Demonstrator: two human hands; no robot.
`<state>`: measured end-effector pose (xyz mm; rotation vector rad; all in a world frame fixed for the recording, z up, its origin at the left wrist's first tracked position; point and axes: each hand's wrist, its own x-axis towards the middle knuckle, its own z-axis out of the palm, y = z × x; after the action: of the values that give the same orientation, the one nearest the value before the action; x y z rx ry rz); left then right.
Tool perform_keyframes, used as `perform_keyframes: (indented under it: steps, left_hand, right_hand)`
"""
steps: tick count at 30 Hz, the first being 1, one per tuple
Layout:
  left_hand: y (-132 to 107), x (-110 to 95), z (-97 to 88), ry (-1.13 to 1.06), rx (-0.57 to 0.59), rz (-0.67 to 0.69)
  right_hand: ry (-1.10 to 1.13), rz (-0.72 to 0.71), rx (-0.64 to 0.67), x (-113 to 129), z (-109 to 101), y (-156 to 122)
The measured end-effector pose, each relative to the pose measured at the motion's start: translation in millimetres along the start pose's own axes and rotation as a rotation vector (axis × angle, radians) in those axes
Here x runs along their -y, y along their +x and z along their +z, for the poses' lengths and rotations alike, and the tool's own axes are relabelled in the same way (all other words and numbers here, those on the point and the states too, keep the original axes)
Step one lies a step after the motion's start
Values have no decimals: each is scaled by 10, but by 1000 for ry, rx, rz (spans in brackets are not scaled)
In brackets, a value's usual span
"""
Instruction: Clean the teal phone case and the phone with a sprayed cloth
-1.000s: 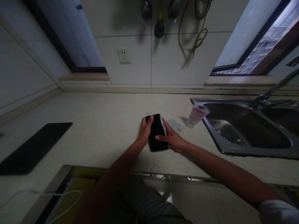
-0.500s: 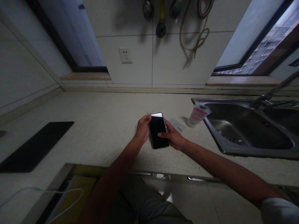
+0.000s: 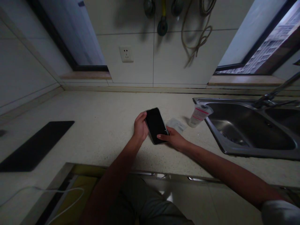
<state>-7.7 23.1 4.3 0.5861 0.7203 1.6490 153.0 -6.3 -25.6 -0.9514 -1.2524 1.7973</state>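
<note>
A smartphone (image 3: 155, 125) with a dark screen is held between both hands above the pale countertop (image 3: 105, 118). My left hand (image 3: 141, 126) grips its upper left edge, thumb along the side. My right hand (image 3: 172, 137) holds the lower right corner, its thumb lying across the glass near the bottom. The fingers behind the phone are hidden. Just right of it, a small clear plastic packet (image 3: 177, 125) lies flat on the counter. Beyond the packet, a translucent cup (image 3: 198, 116) with pink-red markings leans toward the sink.
A steel double sink (image 3: 248, 125) with a faucet (image 3: 267, 100) fills the right side. On the left lies a flat black panel (image 3: 37, 147). A white cable (image 3: 58, 190) hangs over an opening at the counter's front. A wall socket (image 3: 126, 54) and pipes are on the wall.
The phone has tilted, its top turning to the left and the whole shifting slightly up and left. The bright reflection at its top is gone. Both hands still hold it.
</note>
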Motion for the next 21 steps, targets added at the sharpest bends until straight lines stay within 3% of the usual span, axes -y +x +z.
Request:
perform_keyframes:
  steps: [4, 9, 13, 21]
  left_hand:
    - [0, -62, 2, 61, 25, -35]
    - [4, -139, -38, 348, 2, -16]
    - [38, -173, -92, 491, 39, -67]
    - [98, -98, -155, 509, 52, -19]
  right_hand:
    - [-175, -42, -29, 46, 6, -29]
    - [-416, -84, 37, 129, -11, -82]
    - [-446, -72, 104, 158, -54, -104]
    - [-406, 14, 46, 119, -75, -83]
